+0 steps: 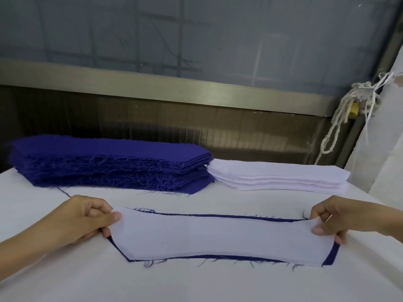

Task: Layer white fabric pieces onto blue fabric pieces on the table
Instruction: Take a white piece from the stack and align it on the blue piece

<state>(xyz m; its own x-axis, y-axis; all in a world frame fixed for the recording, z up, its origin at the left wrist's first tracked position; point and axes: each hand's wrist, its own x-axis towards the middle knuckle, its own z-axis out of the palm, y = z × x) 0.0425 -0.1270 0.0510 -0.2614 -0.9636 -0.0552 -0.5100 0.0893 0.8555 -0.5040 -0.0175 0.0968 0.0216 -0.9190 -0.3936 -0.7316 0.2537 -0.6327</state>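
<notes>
White piece (pixel 218 238) lies over 1 blue piece (pixel 330 256), near-centre on the table (pixel 196 284).

Head view, only 1 camera:
- We see the blue piece only as a rim: thin lines along the far and near edges, a thin line at the slanted near-left corner, and a wider strip at the right end. Frayed blue threads stick out along both long edges.
- White piece is long, narrower mid-length, and covers nearly all of the blue.
- Left hand (pixel 80 221) pinches the white piece's left end, thumb on top and fingers curled, with 1 fingertip showing under the edge.
- Right hand (pixel 340 216) pinches the right end the same way, thumb on top and curled fingers behind. That end is raised a little off the blue piece and buckles upward.
- We cannot tell if either hand also grips the blue piece.
- Both forearms are bare and enter from the lower left and right edges.

Far side of the table, 2 stacks:
- Blue stack (pixel 109 162) is at far left, tall, with a heavily frayed near face. Its bottom layers poke out toward us at the right end.
- White stack (pixel 277 175) is just right of it, lower, with clean edges. Its left tip meets the blue stack's right end.
- 1 loose thread (pixel 64 191) trails on the table from the blue stack toward the left hand.

Background:
- Dark panel, then a metal rail (pixel 174 90), with a frosted pane (pixel 196 29) above.
- Off-white rope (pixel 340 118) hangs knotted at far right.
</notes>
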